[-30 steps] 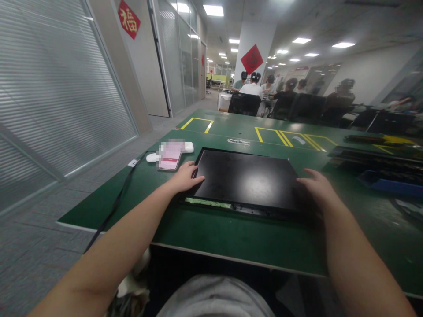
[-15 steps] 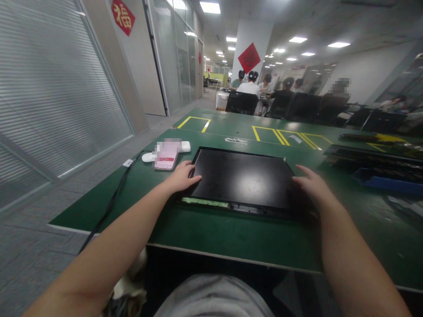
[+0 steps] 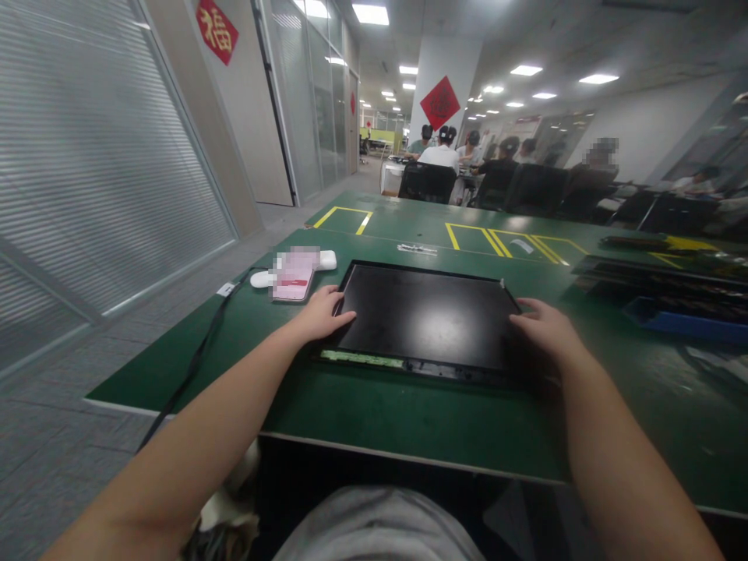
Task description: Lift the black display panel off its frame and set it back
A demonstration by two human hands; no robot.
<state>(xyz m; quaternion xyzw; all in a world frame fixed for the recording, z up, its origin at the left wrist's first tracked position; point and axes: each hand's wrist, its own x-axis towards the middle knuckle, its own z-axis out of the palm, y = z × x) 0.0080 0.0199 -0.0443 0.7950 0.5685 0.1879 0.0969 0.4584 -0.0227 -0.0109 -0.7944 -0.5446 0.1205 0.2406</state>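
A black flat display panel [image 3: 421, 308] lies screen up on the green table, with a glare spot on its glass. Along its near edge runs a bare green circuit strip [image 3: 362, 358]. My left hand [image 3: 320, 315] grips the panel's left edge, thumb over the screen and fingers along the side. At the opposite edge, my right hand [image 3: 545, 326] has its thumb at the rim and its fingers against the side; the fingers' undersides are hidden.
A pink-screened phone [image 3: 294, 282] and white objects sit left, near a black cable [image 3: 202, 354]. Yellow tape [image 3: 467, 227] marks the green table [image 3: 409, 417]. Dark parts and a blue tray [image 3: 689, 323] stand right. Several people sit beyond the far edge.
My right hand has moved left and closed in on the panel's right edge. My left hand and the panel are practically where they were.
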